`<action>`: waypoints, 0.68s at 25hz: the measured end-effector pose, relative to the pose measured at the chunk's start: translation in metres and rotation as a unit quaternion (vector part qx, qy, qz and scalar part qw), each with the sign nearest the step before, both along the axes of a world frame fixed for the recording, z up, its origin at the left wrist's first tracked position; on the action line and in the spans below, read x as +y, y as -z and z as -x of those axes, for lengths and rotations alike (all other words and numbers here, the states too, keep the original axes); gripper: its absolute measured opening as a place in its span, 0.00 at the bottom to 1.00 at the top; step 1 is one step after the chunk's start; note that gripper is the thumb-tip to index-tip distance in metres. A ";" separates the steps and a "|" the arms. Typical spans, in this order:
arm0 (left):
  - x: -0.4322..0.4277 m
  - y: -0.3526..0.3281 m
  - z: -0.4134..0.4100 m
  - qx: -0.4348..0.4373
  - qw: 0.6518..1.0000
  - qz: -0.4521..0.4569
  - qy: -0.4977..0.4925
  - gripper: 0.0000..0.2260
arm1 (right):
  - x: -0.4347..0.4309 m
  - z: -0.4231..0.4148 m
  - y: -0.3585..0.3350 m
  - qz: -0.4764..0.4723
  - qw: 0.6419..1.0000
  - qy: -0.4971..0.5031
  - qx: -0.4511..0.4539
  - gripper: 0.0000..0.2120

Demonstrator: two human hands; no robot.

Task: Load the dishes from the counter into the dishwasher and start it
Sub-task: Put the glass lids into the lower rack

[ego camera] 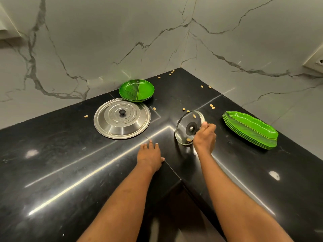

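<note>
— Which dish is in hand?
— The glass lid [187,126]. The right grip [205,137] is clamped on its rim, with the fingers curled over the upper right edge. The lid sits to the left of the palm and slightly beyond it.
— Flat or lifted?
— Tilted. Its lower rim touches the black desk [70,154] and the rest stands up. The underside, with its dark centre screw, faces the camera.
— And the other one?
— The left grip [149,155] lies flat on the desk, fingers straight and spread, holding nothing. It is near the glass lid's left side but apart from it.
— What else is on the desk?
— A steel lid [122,119] lies flat with its black knob up, left of the glass lid and beyond the left grip. Just behind it, by the wall, is a stack of round green plates [136,90]. I cannot tell whether the stack touches the steel lid. To the right of the right grip, and apart from it, is a stack of green leaf-shaped plates [250,129].
— Anything loose?
— Pale bits [212,106] lie scattered over the desk toward the corner. A few show at the glass lid, but I cannot tell whether they are on it or behind it.
</note>
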State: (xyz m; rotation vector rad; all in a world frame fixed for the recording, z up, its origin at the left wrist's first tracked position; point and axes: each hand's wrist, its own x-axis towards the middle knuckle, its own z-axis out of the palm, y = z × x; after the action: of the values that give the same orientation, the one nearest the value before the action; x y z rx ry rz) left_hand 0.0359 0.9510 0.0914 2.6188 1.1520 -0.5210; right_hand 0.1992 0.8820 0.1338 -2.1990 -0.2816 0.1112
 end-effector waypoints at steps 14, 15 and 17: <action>-0.056 -0.001 0.006 0.023 0.998 0.035 -0.044 0.45 | -0.033 -0.014 0.015 -0.062 0.976 -0.073 0.195 0.05; -0.060 0.000 0.008 0.022 0.998 0.035 -0.048 0.44 | -0.036 -0.013 0.015 -0.063 0.974 -0.079 0.201 0.02; -0.068 0.001 0.014 0.020 0.998 0.034 -0.051 0.44 | -0.044 -0.010 0.014 -0.086 0.964 -0.094 0.234 0.07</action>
State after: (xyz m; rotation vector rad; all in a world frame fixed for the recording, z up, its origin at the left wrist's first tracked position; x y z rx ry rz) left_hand 0.0215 0.8827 0.0903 2.4875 1.2502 -0.5845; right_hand 0.2090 0.8383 0.1197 -1.9016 -0.2210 0.6767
